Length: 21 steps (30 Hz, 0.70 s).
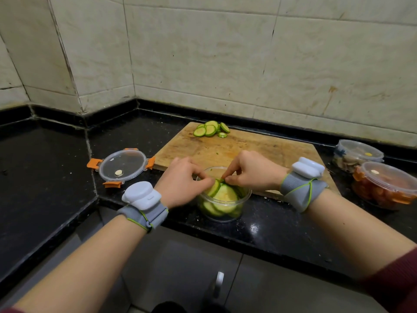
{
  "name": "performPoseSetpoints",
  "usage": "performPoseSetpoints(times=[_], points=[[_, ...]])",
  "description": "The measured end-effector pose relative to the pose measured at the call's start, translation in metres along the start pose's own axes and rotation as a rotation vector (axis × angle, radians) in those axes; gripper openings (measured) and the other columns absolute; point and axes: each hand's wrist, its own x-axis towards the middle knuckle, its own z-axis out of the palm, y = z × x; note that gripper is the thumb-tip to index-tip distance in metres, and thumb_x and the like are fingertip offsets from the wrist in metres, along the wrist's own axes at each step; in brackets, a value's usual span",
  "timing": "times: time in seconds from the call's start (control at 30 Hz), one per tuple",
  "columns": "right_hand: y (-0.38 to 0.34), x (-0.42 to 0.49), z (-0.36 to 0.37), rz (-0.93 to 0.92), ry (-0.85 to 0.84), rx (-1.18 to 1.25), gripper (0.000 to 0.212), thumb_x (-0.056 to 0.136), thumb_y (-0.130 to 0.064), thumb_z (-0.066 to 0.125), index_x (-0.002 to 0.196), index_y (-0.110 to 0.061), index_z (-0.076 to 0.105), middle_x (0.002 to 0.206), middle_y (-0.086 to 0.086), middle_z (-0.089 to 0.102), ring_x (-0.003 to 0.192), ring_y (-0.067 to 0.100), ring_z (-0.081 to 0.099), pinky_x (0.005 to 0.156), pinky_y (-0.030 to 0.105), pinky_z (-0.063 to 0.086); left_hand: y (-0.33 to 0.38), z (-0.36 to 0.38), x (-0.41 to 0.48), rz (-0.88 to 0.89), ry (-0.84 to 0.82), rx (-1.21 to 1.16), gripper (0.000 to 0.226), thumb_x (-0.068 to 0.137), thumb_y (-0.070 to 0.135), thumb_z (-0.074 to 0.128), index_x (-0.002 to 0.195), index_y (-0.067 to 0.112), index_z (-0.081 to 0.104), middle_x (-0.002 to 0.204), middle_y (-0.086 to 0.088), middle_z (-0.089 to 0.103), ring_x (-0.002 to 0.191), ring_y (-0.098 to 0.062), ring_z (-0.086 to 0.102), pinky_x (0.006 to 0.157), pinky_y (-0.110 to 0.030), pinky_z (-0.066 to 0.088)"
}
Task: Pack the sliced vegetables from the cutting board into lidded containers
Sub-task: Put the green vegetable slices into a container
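A round clear container (225,216) stands on the black counter at the near edge of the wooden cutting board (248,150). It holds several green zucchini slices (225,195). Both hands hover over its mouth. My left hand (182,179) and my right hand (252,170) each pinch the slices standing at the top of the pile. A small heap of zucchini slices (211,129) lies at the board's far corner. The container's clear lid (123,167) with orange clips lies flat on the counter to the left.
Two closed lidded containers stand at the right: one with reddish pieces (383,186), one behind it with pale pieces (356,154). The tiled wall runs close behind the board. The counter's front edge lies just below the container, with a cabinet handle (218,283) underneath.
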Motion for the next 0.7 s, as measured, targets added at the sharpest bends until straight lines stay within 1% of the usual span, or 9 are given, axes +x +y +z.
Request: performPoseSetpoints(times=[0.07, 0.13, 0.2, 0.33, 0.37, 0.43, 0.53, 0.63, 0.7], points=[[0.000, 0.000, 0.002, -0.004, 0.001, 0.009, 0.020, 0.087, -0.022, 0.064, 0.103, -0.021, 0.076, 0.060, -0.027, 0.047, 0.057, -0.007, 0.045, 0.050, -0.001, 0.033, 0.000, -0.001, 0.001, -0.003, -0.045, 0.016, 0.028, 0.070, 0.059, 0.069, 0.076, 0.032, 0.072, 0.101, 0.004, 0.057, 0.105, -0.016, 0.041, 0.087, -0.030, 0.036], [0.001, 0.000, 0.003, -0.007, 0.006, 0.008, 0.020, 0.087, -0.022, 0.065, 0.103, -0.020, 0.076, 0.062, -0.023, 0.050, 0.055, -0.008, 0.044, 0.051, -0.002, 0.033, 0.002, -0.001, 0.003, -0.026, -0.076, 0.011, 0.031, 0.065, 0.061, 0.072, 0.075, 0.032, 0.069, 0.100, 0.003, 0.057, 0.105, -0.017, 0.044, 0.086, -0.034, 0.041], [0.003, 0.001, 0.003, -0.004, 0.003, -0.010, 0.019, 0.086, -0.021, 0.067, 0.102, -0.019, 0.076, 0.065, -0.017, 0.058, 0.053, -0.008, 0.045, 0.051, -0.002, 0.032, 0.004, -0.001, 0.006, -0.072, -0.090, -0.009, 0.027, 0.064, 0.054, 0.076, 0.074, 0.030, 0.068, 0.098, 0.002, 0.058, 0.102, -0.018, 0.048, 0.080, -0.033, 0.043], [0.010, 0.002, 0.002, 0.046, -0.059, 0.091, 0.017, 0.086, -0.023, 0.067, 0.099, -0.018, 0.077, 0.054, -0.024, 0.058, 0.061, -0.014, 0.055, 0.053, 0.003, 0.037, 0.003, -0.004, 0.011, -0.112, -0.122, 0.001, 0.021, 0.066, 0.040, 0.078, 0.078, 0.024, 0.071, 0.092, 0.001, 0.065, 0.087, -0.014, 0.057, 0.071, -0.030, 0.048], [0.013, 0.002, 0.002, 0.062, -0.093, 0.140, 0.018, 0.085, -0.026, 0.067, 0.099, -0.019, 0.077, 0.065, -0.023, 0.065, 0.071, -0.008, 0.059, 0.061, 0.005, 0.042, 0.004, -0.005, 0.012, -0.110, -0.140, 0.004, 0.021, 0.067, 0.040, 0.078, 0.078, 0.023, 0.072, 0.087, 0.002, 0.066, 0.080, -0.012, 0.058, 0.066, -0.028, 0.047], [0.017, 0.004, 0.003, 0.064, -0.132, 0.157, 0.022, 0.081, -0.033, 0.072, 0.099, -0.022, 0.077, 0.091, -0.012, 0.074, 0.085, 0.003, 0.063, 0.079, 0.022, 0.051, 0.006, -0.008, 0.015, -0.108, -0.189, 0.022, 0.020, 0.069, 0.037, 0.078, 0.079, 0.020, 0.074, 0.079, 0.004, 0.067, 0.067, -0.008, 0.055, 0.056, -0.024, 0.041], [0.019, 0.008, 0.007, 0.043, -0.127, 0.077, 0.031, 0.074, -0.036, 0.078, 0.102, -0.022, 0.076, 0.101, -0.006, 0.073, 0.093, 0.010, 0.064, 0.090, 0.032, 0.051, 0.008, -0.009, 0.019, -0.110, -0.243, 0.034, 0.018, 0.071, 0.033, 0.078, 0.079, 0.018, 0.076, 0.082, 0.001, 0.071, 0.068, -0.009, 0.057, 0.059, -0.025, 0.045], [0.017, 0.009, 0.011, 0.021, -0.114, 0.019, 0.033, 0.074, -0.036, 0.078, 0.104, -0.021, 0.075, 0.105, -0.003, 0.072, 0.099, 0.014, 0.063, 0.092, 0.034, 0.050, 0.009, -0.008, 0.020, -0.103, -0.250, 0.074, 0.016, 0.071, 0.033, 0.074, 0.077, 0.018, 0.075, 0.084, 0.000, 0.072, 0.076, -0.013, 0.062, 0.065, -0.031, 0.051], [0.017, 0.008, 0.010, -0.017, -0.086, 0.027, 0.033, 0.074, -0.034, 0.078, 0.104, -0.020, 0.075, 0.111, -0.003, 0.069, 0.104, 0.013, 0.060, 0.095, 0.029, 0.046, 0.009, -0.009, 0.020, -0.103, -0.255, 0.094, 0.019, 0.072, 0.036, 0.073, 0.077, 0.018, 0.075, 0.082, -0.001, 0.072, 0.073, -0.013, 0.061, 0.063, -0.029, 0.049]])
